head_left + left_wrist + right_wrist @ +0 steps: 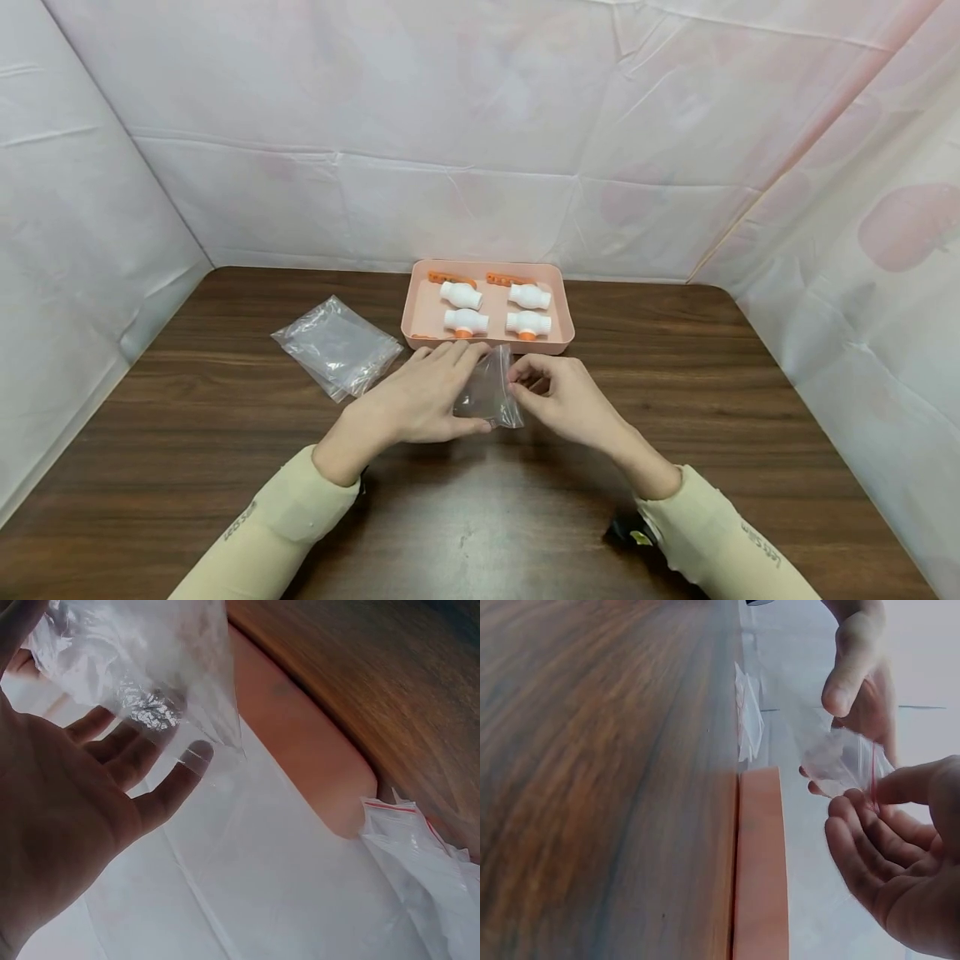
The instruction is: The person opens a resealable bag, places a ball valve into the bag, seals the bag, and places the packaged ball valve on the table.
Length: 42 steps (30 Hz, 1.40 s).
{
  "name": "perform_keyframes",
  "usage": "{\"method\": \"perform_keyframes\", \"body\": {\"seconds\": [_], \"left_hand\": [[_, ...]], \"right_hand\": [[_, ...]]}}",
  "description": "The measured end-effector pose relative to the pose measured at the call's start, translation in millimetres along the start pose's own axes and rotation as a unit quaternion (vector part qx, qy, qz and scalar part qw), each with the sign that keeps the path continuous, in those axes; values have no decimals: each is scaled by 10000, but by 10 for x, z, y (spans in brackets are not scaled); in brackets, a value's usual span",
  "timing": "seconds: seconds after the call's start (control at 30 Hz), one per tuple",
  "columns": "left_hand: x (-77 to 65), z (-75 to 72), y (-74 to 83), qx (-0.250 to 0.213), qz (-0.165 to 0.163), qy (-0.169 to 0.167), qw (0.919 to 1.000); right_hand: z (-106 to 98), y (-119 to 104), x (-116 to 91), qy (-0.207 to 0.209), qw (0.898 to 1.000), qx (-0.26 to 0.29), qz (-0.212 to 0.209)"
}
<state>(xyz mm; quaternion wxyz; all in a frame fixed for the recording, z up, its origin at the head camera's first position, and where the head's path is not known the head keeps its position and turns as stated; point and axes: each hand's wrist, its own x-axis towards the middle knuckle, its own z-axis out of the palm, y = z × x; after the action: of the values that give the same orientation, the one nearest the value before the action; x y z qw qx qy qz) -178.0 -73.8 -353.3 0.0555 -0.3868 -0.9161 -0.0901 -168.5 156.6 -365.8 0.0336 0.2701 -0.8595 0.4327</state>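
A small clear zip bag (pixel 483 390) with a red seal line is held off the table in front of the pink tray (pixel 411 318). My left hand (pixel 422 396) spans it, fingers along the far edge and thumb at the near corner; in the left wrist view the fingers (pixel 196 759) lie behind the film. At the seal end, my right hand (pixel 564 393) pinches the bag between thumb and fingertips. In the right wrist view the red seal (pixel 874 776) runs right beside that thumb.
Several white valves (pixel 528 322) with orange parts lie in the tray, with orange handles (pixel 510 279) at its back. Left of it sit more clear bags (pixel 337 346). The brown table (pixel 675 375) ends at a hanging cloth (pixel 487 150).
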Motion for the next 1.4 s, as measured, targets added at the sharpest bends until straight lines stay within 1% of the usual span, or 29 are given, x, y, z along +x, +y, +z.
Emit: {"method": "perform_keyframes", "body": {"seconds": [0.13, 0.27, 0.33, 0.43, 0.53, 0.63, 0.8, 0.87, 0.97, 1.2, 1.3, 1.4], "left_hand": [[12, 18, -20, -26, 31, 90, 10000], [15, 20, -44, -39, 49, 88, 9999], [14, 14, -53, -24, 60, 71, 10000], [14, 5, -63, 47, 53, 26, 10000], [16, 6, -70, 111, 20, 1, 9999], [19, 14, -74, 153, 24, 18, 9999], [21, 28, -72, 270, 56, 43, 9996], [21, 31, -69, 338, 49, 18, 9994], [24, 35, -64, 393, 18, -39, 9992], [27, 30, -64, 392, -17, -66, 9992], [24, 26, -67, 399, -24, -82, 9992], [18, 23, -72, 457, -29, -74, 9989]], "right_hand": [[-27, -4, 3, 246, 9992, 273, 154], [-57, 8, 9, 431, 9979, 448, 187], [-68, 7, 10, 477, 9976, 453, 221], [-73, 3, 12, 456, 9982, 334, 218], [-71, 5, 14, 408, 9990, 162, 116], [-67, 20, 9, 412, 9990, 10, -148], [-73, 42, 0, 693, 9949, -416, -606], [-76, 40, 5, 784, 9933, -557, -649], [-81, 29, 17, 811, 9931, -628, -561], [-79, 22, 54, 579, 9981, -173, -75], [-70, 31, 65, 462, 9989, 37, -2], [-57, 27, 78, 394, 9985, 373, 18]]}}
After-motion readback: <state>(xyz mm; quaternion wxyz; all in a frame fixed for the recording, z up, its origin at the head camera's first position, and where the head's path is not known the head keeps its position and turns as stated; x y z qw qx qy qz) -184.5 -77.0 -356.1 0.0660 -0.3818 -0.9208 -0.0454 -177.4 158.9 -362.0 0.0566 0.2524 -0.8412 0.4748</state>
